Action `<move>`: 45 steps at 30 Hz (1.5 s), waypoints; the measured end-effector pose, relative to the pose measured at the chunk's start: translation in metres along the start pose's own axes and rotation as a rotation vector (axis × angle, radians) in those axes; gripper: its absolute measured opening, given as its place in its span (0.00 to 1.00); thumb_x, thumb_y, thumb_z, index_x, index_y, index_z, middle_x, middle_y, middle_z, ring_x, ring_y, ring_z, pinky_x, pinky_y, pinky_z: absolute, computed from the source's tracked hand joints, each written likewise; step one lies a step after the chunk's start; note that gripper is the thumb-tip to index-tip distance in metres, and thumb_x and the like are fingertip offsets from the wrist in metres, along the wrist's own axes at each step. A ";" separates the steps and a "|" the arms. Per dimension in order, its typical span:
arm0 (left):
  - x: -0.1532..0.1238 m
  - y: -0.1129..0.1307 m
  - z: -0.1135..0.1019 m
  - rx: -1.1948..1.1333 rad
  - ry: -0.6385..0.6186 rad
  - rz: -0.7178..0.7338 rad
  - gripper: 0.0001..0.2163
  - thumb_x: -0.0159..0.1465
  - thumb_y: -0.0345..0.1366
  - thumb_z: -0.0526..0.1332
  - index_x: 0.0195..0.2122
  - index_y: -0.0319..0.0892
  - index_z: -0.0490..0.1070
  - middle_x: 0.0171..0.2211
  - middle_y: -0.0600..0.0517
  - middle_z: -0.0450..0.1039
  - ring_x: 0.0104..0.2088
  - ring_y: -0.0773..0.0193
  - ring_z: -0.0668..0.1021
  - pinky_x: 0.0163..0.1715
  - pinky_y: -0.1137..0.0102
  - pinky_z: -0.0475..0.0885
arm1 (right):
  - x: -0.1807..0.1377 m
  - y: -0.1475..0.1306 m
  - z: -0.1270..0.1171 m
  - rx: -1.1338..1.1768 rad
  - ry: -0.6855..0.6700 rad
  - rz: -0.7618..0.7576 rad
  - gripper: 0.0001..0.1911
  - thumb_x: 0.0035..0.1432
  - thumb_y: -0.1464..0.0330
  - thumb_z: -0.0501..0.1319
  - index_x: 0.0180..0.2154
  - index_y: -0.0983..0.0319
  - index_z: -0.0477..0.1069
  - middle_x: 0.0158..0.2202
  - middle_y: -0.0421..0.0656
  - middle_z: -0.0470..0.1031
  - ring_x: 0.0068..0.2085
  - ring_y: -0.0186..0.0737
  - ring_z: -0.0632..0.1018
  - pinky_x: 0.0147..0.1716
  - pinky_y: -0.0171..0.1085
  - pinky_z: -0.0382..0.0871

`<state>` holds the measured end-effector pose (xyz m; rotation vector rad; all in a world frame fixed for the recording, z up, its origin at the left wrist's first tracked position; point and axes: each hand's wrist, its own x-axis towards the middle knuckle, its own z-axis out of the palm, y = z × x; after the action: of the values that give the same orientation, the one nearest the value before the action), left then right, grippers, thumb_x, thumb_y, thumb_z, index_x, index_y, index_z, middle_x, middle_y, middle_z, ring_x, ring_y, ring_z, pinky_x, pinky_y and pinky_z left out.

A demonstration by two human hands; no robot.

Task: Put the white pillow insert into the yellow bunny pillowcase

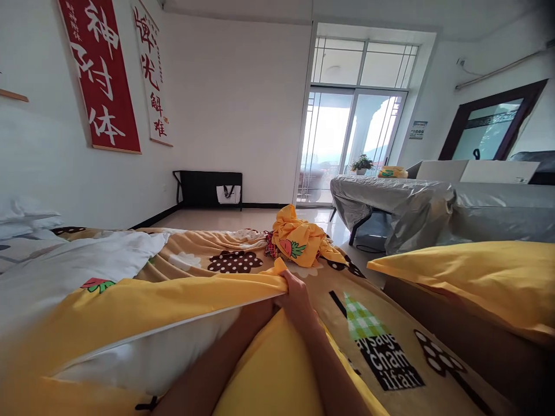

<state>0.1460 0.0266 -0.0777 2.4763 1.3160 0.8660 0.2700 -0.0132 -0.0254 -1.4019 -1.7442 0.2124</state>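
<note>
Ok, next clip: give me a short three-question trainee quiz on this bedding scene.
1. True or false: the right hand grips the edge of the yellow cover.
2. Where is the left hand? A) inside the cover, hidden B) on the yellow pillow C) raised
3. Fill in: a crumpled yellow cloth lies at the far end of the ____.

Key: 1 true; 2 A; 3 bed.

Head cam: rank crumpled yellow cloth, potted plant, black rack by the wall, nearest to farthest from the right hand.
From the right hand, which grips the yellow cover's edge:
1. Crumpled yellow cloth, just beyond the hand on the bed.
2. Black rack, across the floor against the far wall, to the left.
3. Potted plant, by the glass door, to the right.
Rack and plant are close in depth; that order is tentative.
</note>
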 end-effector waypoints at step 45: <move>-0.035 0.025 -0.045 -0.467 -0.047 0.216 0.15 0.66 0.33 0.53 0.50 0.45 0.73 0.52 0.52 0.72 0.52 0.61 0.73 0.56 0.66 0.65 | -0.003 -0.009 -0.015 0.251 -0.005 0.069 0.03 0.42 0.71 0.52 0.21 0.62 0.62 0.23 0.38 0.64 0.28 0.35 0.65 0.27 0.32 0.55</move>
<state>0.1220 -0.0196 -0.0447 2.2666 0.7303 1.0186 0.2741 -0.0243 -0.0122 -1.2794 -1.6118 0.4561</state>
